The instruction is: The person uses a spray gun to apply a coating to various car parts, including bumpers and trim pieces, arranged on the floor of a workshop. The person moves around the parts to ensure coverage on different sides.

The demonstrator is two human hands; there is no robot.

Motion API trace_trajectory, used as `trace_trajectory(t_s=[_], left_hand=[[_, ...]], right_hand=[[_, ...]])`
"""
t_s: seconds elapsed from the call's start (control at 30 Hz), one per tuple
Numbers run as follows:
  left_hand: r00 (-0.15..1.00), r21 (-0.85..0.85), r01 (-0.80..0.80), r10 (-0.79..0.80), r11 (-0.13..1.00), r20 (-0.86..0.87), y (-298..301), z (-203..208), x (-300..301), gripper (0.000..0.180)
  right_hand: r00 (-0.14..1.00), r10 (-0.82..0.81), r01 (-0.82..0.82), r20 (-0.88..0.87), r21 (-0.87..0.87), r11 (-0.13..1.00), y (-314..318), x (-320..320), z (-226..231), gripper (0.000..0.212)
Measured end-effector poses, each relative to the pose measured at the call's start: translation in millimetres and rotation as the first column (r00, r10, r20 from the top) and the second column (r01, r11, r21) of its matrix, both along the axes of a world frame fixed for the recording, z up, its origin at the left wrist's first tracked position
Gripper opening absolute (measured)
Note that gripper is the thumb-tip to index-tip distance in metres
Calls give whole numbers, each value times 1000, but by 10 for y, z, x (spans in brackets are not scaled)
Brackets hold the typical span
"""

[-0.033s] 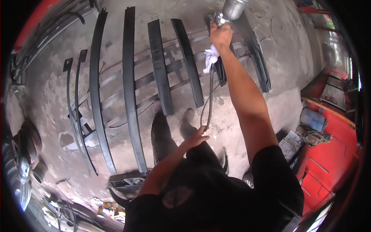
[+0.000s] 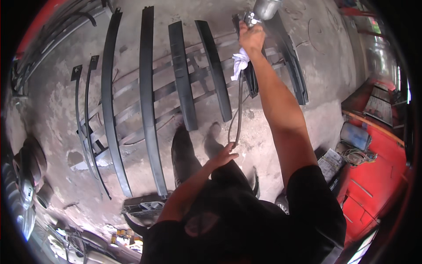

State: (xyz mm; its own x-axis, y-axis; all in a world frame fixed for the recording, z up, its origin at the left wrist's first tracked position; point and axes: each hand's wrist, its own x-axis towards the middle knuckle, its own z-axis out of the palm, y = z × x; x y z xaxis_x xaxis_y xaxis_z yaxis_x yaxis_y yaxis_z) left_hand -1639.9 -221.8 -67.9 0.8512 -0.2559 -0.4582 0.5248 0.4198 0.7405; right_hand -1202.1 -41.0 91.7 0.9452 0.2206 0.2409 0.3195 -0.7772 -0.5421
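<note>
My right hand (image 2: 252, 40) is closed around a spray gun (image 2: 265, 9) with a silvery cup, near the top of the view. A white cloth (image 2: 240, 65) hangs just below that hand, by the hose. My left hand (image 2: 223, 156) is closed on the dark hose (image 2: 240, 103), which runs up toward the gun. Beneath the right hand and forearm lies a dark strip (image 2: 252, 83), partly hidden. A wider dark trim piece (image 2: 292, 66) is right of it. Further left rest several long dark trim strips, among them a long one (image 2: 149, 101) and a shorter one (image 2: 182, 79).
The strips lie across a low metal frame (image 2: 167, 90) on a worn concrete floor. Two thin rods with square ends (image 2: 79, 105) are at the left. A red cabinet (image 2: 373, 189), a blue container (image 2: 355, 135) and tangled wires (image 2: 359, 156) stand right. Round dark objects (image 2: 33, 158) sit far left.
</note>
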Motion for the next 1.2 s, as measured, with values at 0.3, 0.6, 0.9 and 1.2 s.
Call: trace_trajectory(t_s=[0.3, 0.6, 0.9, 1.2], left_hand=[[920, 112, 384, -390, 916, 33, 196, 61, -38, 75], [991, -29, 101, -98, 994, 92, 444, 361, 163, 81], [979, -68, 193, -189, 979, 71, 476, 451, 314, 79], [808, 142, 554, -571, 821, 146, 449, 409, 107, 79]], right_hand=[[973, -182, 143, -143, -250, 958, -533, -407, -339, 39], [989, -25, 74, 147, -338, 938, -128, 181, -416, 40], [989, -93, 119, 112, -256, 959, -44, 63, 59, 43], [860, -365, 329, -356, -158, 931, -1362, -1023, 189, 24]])
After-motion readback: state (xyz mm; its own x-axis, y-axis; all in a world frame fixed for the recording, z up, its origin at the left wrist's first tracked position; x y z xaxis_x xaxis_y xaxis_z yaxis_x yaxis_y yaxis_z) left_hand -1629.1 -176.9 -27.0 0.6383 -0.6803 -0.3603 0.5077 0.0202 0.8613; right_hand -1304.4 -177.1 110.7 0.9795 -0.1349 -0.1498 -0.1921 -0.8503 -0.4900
